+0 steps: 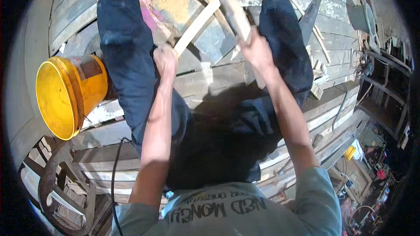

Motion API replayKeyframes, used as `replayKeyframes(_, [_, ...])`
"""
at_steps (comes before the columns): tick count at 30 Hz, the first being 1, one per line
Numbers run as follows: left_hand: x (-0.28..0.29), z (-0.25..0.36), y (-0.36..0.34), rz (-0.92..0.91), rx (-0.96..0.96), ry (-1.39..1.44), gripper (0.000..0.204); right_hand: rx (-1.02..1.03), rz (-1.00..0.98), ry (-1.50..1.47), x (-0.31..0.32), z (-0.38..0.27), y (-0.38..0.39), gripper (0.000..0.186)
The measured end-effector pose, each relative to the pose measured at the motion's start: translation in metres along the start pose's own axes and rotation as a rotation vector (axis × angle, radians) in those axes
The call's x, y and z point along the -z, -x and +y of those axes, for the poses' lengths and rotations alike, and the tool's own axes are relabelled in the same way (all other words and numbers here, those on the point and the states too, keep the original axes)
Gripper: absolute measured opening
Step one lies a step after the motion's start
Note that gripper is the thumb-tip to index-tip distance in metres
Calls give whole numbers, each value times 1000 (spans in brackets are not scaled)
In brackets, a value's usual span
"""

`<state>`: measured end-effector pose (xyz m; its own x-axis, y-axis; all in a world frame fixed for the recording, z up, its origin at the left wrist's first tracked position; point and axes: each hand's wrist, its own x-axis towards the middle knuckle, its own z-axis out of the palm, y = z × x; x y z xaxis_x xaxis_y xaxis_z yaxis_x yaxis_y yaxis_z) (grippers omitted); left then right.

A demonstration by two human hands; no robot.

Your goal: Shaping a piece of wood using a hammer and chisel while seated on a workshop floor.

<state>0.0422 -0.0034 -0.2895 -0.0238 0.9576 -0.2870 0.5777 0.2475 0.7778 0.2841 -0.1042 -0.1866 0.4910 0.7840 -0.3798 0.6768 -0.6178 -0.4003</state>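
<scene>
My left hand [166,61] is closed around the lower end of a pale wooden strip [197,27], which slants up and to the right between my legs. In my right hand [257,55] is a long, narrow tool [232,5] with a pale face and a dark edge. It is blurred, so its exact kind is unclear; its brownish butt end shows below my fist. The upper part of the strip lies close to the tool, but I cannot tell whether they touch. Under both is a grey flat board [214,40] among other wood pieces.
A yellow bucket [54,98] lies on its side at the left. Yellowish sawdust [174,2] and pink scraps [148,15] lie by my left leg. A dark handsaw-like blade [310,19] rests beyond my right leg. A black cable [114,179] runs at lower left; clutter fills the lower right.
</scene>
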Motion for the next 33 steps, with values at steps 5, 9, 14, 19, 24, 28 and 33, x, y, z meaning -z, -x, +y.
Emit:
replayKeyframes(5, [-1, 33, 6, 2, 346, 137, 55, 93, 4, -253, 12, -24, 7, 47])
replayKeyframes(9, [2, 25, 3, -136, 306, 178, 68, 63, -5, -289, -4, -27, 7, 46])
replayKeyframes(14, [9, 43, 22, -300, -18, -55, 63, -90, 229, -452, -17, -20, -13, 47])
replayKeyframes(19, [16, 56, 27, -445, -16, -95, 59, -300, 125, -254, -25, 3, -34, 48])
replayKeyframes(24, [15, 65, 49, -452, -31, 113, 47, 167, 310, -724, -27, -35, -21, 61])
replayKeyframes(28, [10, 65, 52, -562, -74, 36, 38, 121, 65, -1170, -48, -33, -33, 79])
replayKeyframes(33, [15, 55, 49, -535, 45, 162, 45, 13, -84, -1219, -32, -56, -11, 78])
